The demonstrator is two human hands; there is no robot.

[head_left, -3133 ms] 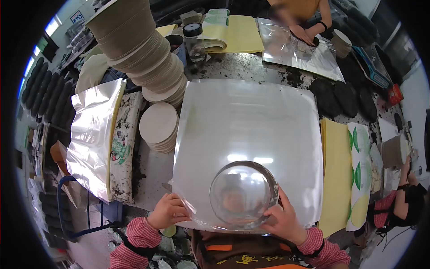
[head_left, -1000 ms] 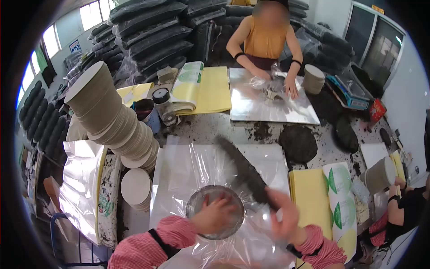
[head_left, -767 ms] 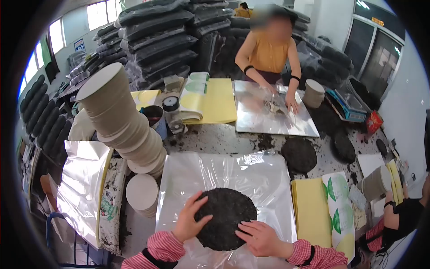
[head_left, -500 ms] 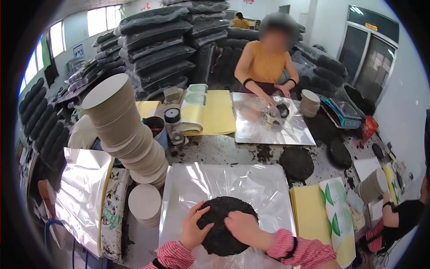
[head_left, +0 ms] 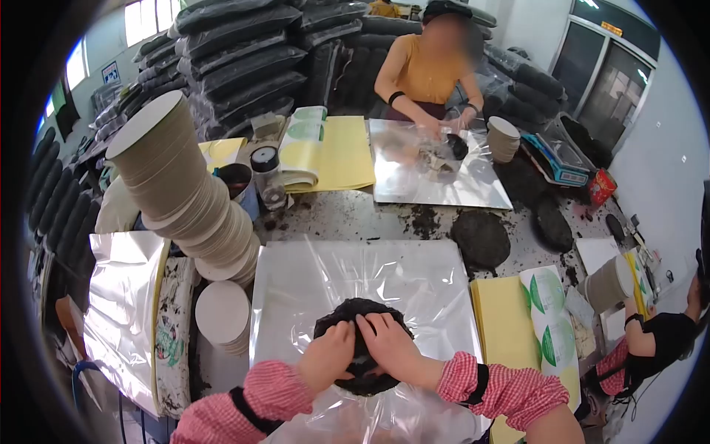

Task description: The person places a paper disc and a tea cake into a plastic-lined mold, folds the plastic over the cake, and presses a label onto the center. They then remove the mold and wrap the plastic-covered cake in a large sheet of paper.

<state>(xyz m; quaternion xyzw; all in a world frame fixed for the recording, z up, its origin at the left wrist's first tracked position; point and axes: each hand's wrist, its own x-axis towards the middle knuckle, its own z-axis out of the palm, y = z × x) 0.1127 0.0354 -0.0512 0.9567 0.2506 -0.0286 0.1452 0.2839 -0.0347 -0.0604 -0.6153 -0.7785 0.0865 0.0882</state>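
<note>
A dark, crumbly round cake (head_left: 372,305) lies on a clear plastic film spread over a shiny silver sheet (head_left: 303,275) in front of me. My left hand (head_left: 330,357) has its fingers bent and pressed into the left side of the cake. From the right, my right hand (head_left: 390,346) reaches over it, fingers curled onto its upper middle and thumb lower down. The two hands almost meet at the fingertips. Between them a lighter patch shows in the cake's middle, and the palms hide part of the rim.
Left stand a leaning stack of round grey discs (head_left: 181,200), a shorter disc stack (head_left: 222,314) and foil sheets (head_left: 122,303). Yellow sheets (head_left: 506,318) lie right. Another dark cake (head_left: 481,238) sits beyond. Opposite, a person (head_left: 429,70) works at a second silver sheet (head_left: 399,174); another person (head_left: 658,340) is at right.
My left hand has moved from the cake's left rim onto its top, and my right hand has shifted up beside it. The cake looks smaller and rougher-edged. The view has tilted down slightly.
</note>
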